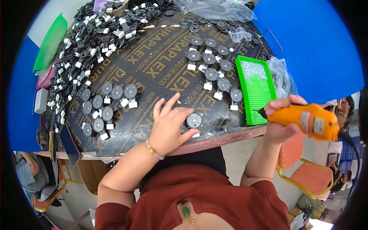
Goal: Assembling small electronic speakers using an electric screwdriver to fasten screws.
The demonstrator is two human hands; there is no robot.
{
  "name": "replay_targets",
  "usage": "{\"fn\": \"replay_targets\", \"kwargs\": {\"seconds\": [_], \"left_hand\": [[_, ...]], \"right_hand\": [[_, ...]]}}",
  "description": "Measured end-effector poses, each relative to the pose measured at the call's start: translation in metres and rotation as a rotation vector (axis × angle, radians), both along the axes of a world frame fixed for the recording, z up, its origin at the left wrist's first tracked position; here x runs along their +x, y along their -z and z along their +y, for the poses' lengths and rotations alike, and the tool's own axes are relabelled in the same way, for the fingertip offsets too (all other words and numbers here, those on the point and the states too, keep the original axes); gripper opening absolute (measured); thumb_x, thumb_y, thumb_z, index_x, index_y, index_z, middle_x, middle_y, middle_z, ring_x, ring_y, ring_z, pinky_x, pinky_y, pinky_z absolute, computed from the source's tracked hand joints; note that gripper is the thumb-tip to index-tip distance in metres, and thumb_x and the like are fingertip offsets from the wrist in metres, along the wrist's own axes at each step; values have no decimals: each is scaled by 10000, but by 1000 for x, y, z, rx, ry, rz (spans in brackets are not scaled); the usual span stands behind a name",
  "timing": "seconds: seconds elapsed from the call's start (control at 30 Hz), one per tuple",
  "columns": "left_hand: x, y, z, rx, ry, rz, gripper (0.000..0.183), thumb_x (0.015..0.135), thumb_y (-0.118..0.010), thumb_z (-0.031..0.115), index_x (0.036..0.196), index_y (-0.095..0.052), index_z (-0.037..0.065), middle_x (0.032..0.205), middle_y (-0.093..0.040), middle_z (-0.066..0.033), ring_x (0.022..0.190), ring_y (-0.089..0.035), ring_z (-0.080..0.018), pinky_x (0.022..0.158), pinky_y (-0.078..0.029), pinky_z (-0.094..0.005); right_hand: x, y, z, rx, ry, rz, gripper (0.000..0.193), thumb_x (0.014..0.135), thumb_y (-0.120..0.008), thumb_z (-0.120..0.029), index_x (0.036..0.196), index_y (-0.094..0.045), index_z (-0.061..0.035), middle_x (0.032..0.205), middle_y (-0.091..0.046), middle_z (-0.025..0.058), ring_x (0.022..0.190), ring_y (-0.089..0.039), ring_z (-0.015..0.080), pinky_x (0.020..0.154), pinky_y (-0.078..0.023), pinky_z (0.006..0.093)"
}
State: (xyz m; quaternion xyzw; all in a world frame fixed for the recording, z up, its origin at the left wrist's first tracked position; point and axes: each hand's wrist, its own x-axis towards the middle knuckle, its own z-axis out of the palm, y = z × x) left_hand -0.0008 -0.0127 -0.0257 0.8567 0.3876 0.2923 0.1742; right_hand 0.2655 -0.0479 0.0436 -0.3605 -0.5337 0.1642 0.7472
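Note:
Close to the table's front edge lies a black round wheel-like part (pixel 194 120) with a pale centre and a white tab. My left hand (pixel 168 122) has its thumb and index finger around this part, holding it against the tabletop, while the other fingers are spread. An orange electric screwdriver (pixel 312 120) with a dark cable is gripped in my right hand (pixel 283 124). Its dark tip points left, over the near end of a green perforated tray (pixel 241 86). Small silvery screws (pixel 253 70) fill the tray's far end.
Similar round parts with white tabs stand grouped at left (pixel 97 124) and right (pixel 211 74). A big heap of black-and-white pieces (pixel 103 38) covers the far left. Plastic bags (pixel 214 9), loose black discs (pixel 194 27) and a dark flat device (pixel 69 143) lie around the table.

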Motion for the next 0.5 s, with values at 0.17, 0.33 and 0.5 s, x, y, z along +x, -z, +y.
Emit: {"fn": "replay_targets", "kwargs": {"seconds": [0.17, 0.33, 0.5], "left_hand": [[1, 2, 0, 21, -3, -4, 479, 657, -782, 302, 1064, -625, 105, 1022, -642, -41, 1263, -424, -295, 1043, -205, -521], [3, 2, 1, 31, -5, 9, 478, 641, -802, 276, 1053, -633, 100, 1036, -649, -50, 1271, -431, -299, 1053, -204, -505], [5, 0, -1, 23, -9, 17, 476, 640, -802, 273, 1048, -638, 92, 1039, -651, -53, 1272, -430, -299, 1056, -200, -503]], "right_hand": [[34, 9, 10, -67, 172, -42, 691, 775, -652, -572, 1057, -463, 29, 700, -607, 124, 526, -547, 157, 513, -454, 238], [52, 28, 8, -103, 241, -53, 685, 809, -607, -587, 1063, -465, 33, 700, -603, 100, 537, -550, 138, 534, -450, 225], [58, 31, 8, -95, 253, -44, 673, 811, -605, -584, 1060, -470, 27, 706, -611, 100, 542, -554, 136, 537, -453, 233]]}}
